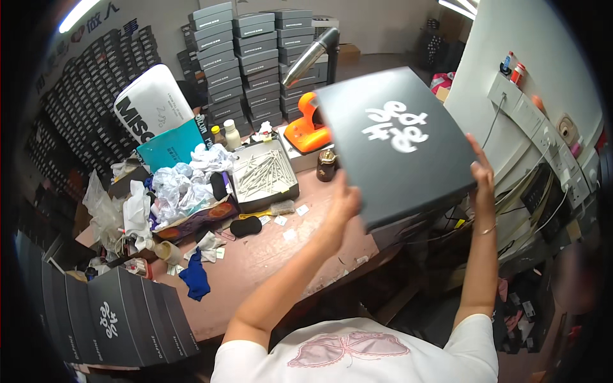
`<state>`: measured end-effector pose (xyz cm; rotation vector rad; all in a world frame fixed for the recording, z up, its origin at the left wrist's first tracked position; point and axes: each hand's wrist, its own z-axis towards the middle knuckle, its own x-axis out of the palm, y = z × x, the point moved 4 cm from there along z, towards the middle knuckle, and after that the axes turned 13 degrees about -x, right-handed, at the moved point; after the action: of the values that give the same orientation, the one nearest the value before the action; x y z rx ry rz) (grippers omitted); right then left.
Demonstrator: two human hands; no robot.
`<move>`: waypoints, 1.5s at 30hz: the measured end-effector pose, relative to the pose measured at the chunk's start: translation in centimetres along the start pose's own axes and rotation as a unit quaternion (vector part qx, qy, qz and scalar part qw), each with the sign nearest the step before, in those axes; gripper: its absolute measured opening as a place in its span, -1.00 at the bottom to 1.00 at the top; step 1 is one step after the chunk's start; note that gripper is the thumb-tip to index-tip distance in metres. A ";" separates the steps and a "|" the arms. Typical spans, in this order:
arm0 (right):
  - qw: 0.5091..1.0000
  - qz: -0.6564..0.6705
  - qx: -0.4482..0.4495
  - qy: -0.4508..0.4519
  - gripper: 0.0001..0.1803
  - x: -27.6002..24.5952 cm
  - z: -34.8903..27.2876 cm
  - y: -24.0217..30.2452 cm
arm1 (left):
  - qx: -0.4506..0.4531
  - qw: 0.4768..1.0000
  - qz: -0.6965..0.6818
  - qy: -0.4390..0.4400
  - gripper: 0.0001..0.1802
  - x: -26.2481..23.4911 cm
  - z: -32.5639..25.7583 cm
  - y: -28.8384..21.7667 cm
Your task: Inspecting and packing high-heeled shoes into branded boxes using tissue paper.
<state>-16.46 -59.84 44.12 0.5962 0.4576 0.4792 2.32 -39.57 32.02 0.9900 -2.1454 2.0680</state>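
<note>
"What are the hands holding?"

"One large grey box (pixel 418 179). The left hand (pixel 345 199) grasps its left side, and the right hand (pixel 483 175) grips its right edge."

"Where is the box?"

"In front of the person, tilted, at the right end of the pink tabletop (pixel 268 255). I can't tell whether it rests on anything."

"And around it?"

"A small dark jar (pixel 326 169) just beside its left side, an orange stand (pixel 308 136) behind that, and a tray (pixel 273 200) of white sticks (pixel 265 172) further left."

Overhead tubes (pixel 78 14) glaring; corners black, edges bent.
</note>
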 end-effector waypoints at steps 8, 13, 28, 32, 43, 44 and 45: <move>0.920 -0.345 0.148 0.115 -0.57 -13.9 1.2 -17.0 | -0.051 0.919 0.273 0.280 -0.20 4.9 -6.1 9.3; 0.995 0.047 -0.015 0.088 -0.57 10.7 -0.9 0.9 | -0.042 0.972 0.200 0.112 -0.35 -3.6 -14.9 8.6; 0.699 0.428 0.409 0.402 0.26 69.2 -30.8 28.8 | 0.278 0.530 0.216 -0.771 -0.63 -16.9 -54.4 3.0; 0.682 0.466 0.396 0.400 0.06 64.3 -28.6 22.6 | 0.209 0.378 0.296 -0.852 -0.60 -20.1 -61.1 2.5; 0.655 0.153 0.539 0.506 -0.29 40.3 -32.5 -10.4 | -0.167 0.843 -0.114 -0.499 -0.51 -27.4 -35.0 26.4; 0.654 0.161 0.533 0.511 -0.29 40.3 -32.2 -12.1 | -0.196 0.834 -0.177 -0.485 -0.52 -28.6 -33.7 26.6; 0.648 0.163 0.534 0.518 -0.28 39.6 -32.1 -13.4 | -0.189 0.846 -0.238 -0.437 -0.54 -28.9 -32.2 25.2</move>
<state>1.82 -34.56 1.66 1.5689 1.8444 0.8802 1.24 0.17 1.60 2.3787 -2.0822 0.9622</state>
